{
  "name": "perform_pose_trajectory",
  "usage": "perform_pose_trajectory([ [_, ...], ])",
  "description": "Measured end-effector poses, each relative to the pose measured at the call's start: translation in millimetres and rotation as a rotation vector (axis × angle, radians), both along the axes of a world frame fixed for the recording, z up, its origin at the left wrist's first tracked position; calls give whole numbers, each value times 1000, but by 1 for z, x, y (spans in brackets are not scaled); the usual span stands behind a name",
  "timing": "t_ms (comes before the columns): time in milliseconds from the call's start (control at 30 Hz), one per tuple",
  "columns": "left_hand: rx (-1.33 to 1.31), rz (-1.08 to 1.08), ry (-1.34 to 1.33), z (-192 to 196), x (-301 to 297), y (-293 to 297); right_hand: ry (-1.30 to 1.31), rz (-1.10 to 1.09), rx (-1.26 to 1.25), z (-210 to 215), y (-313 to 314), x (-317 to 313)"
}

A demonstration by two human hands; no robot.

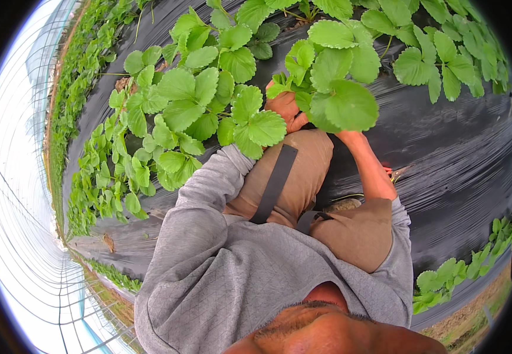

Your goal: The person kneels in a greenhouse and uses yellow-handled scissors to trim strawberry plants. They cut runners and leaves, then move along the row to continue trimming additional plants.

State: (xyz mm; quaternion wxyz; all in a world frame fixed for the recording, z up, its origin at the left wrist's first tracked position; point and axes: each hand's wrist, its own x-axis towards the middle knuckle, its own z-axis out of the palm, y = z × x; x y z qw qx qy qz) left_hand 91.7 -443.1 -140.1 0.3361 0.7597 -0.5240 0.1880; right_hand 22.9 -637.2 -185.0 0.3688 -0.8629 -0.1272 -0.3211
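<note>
My left hand (285, 111) reaches in among strawberry plants, just past my knee. Its fingers are curled at the base of a leafy strawberry plant (347, 103), and leaves hide what they grip. My right forearm (367, 160) stretches toward the same plant. The broad leaves cover my right hand, so its fingers do not show. Left of my hands grows another strawberry plant (188, 103) with large toothed green leaves. Beside my right forearm lies a small red-handled tool (393, 171) with a pointed end, partly hidden.
Black plastic mulch film (456, 159) covers the bed around me. More strawberry plants (445, 56) grow at the far right, with another row (465, 268) at the near right. A clear-covered greenhouse frame (17, 177) curves along the left. My bent knees (303, 156) are close to the plants.
</note>
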Motion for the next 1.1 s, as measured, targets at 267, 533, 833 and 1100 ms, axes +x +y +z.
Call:
perform_pose_trajectory([
  [267, 54, 39, 36, -2, -5, 0, 420, 185, 440, -12, 16, -13],
  [533, 67, 92, 49, -8, -8, 4, 746, 145, 1004, -15, -63, -111],
  [833, 80, 149, -23, -9, -10, 6, 875, -317, 1089, -104, -83, -223],
  [1100, 47, 170, 1, 0, -12, 0, 892, -135, 588, 50, -204, -232],
])
